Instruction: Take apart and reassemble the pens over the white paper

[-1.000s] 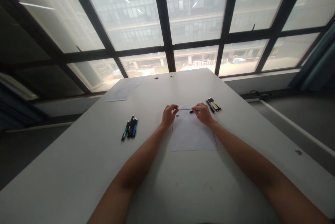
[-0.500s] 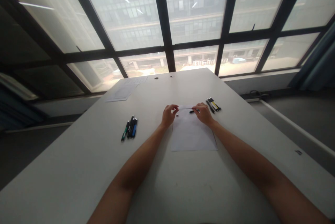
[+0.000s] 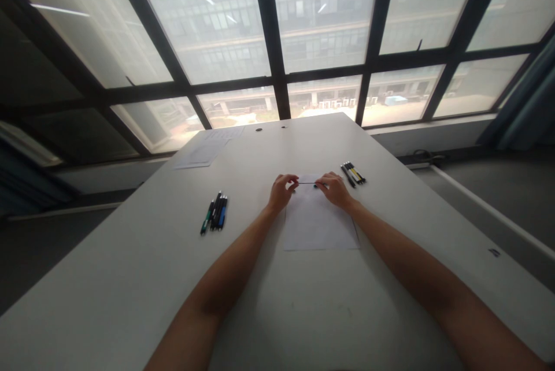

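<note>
A seated or standing person, seen from within the room only as two bare forearms, works over a flat white rectangular sheet of paper (image 3: 321, 226), the landmark for all positions given here. The sheet lies on a broad white smooth-topped counter (image 3: 143, 290). Above its far portion, a thin dark straight rod (image 3: 307, 183) runs crosswise between the hands; whether it touches the paper cannot be told. The left hand (image 3: 284, 190) pinches the rod's left end between thumb and forefinger, and the right hand (image 3: 333, 189) pinches it toward the other end, its remaining fingers curled. A small dark piece with a green tint (image 3: 315, 186) shows at the right fingertips, over the sheet's far portion; it cannot be told whether that hand also grips it. To the left of the sheet, well apart, lies a cluster of slender black pens with green and blue parts (image 3: 214, 213). Just beyond the sheet's right far corner lies a second group of dark pens with yellow and white parts (image 3: 353, 174). Flat white printed papers (image 3: 202, 151) rest far to the left beyond the sheet, and large dark-framed glass windows (image 3: 323, 13) rise behind it.
</note>
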`<act>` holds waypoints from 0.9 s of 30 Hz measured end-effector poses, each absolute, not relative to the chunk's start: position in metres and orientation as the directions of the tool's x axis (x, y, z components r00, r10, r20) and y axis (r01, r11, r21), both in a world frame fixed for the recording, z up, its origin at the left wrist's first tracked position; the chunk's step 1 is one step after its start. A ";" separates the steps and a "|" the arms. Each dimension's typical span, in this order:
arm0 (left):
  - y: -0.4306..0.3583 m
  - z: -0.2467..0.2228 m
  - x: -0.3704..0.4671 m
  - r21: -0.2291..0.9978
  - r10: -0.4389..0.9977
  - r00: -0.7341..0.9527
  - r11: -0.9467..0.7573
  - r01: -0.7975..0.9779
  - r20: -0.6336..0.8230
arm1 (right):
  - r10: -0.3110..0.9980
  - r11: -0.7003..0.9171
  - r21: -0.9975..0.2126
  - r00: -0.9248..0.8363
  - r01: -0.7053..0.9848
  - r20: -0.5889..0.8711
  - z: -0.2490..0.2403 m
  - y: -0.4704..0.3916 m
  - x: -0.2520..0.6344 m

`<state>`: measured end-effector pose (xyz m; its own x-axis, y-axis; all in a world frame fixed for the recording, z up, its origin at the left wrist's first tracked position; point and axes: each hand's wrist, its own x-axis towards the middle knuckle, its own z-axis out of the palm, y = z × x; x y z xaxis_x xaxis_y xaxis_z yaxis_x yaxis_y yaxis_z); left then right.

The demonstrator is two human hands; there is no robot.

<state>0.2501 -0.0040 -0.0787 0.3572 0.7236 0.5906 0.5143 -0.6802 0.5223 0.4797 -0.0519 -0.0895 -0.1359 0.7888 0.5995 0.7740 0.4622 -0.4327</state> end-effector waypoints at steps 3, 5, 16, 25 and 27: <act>-0.005 -0.080 0.252 0.512 0.701 0.387 -0.707 0.487 0.599 | 0.790 0.489 -0.414 -0.188 0.768 0.583 -0.091 -0.051 0.479; -0.007 -0.080 0.253 0.513 0.698 0.403 -0.712 0.479 0.592 | 0.785 0.507 -0.401 -0.217 0.763 0.580 -0.092 -0.051 0.479; 0.010 -0.070 0.241 0.570 0.839 0.292 -0.531 0.627 0.460 | 0.784 0.442 -0.436 -0.101 0.784 0.613 -0.091 -0.051 0.482; 0.014 -0.076 0.235 0.446 0.864 0.446 -0.503 0.740 0.234 | 0.782 0.396 -0.465 -0.025 0.792 0.623 -0.090 -0.050 0.484; 0.011 -0.077 0.239 0.432 0.869 0.431 -0.495 0.754 0.243 | 0.784 0.393 -0.467 -0.024 0.792 0.620 -0.091 -0.050 0.484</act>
<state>0.2386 0.0109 -0.0770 0.4309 0.8690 0.2434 0.7539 -0.4949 0.4322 0.4837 -0.0503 -0.0905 -0.0237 0.7840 0.6202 0.7922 0.3931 -0.4667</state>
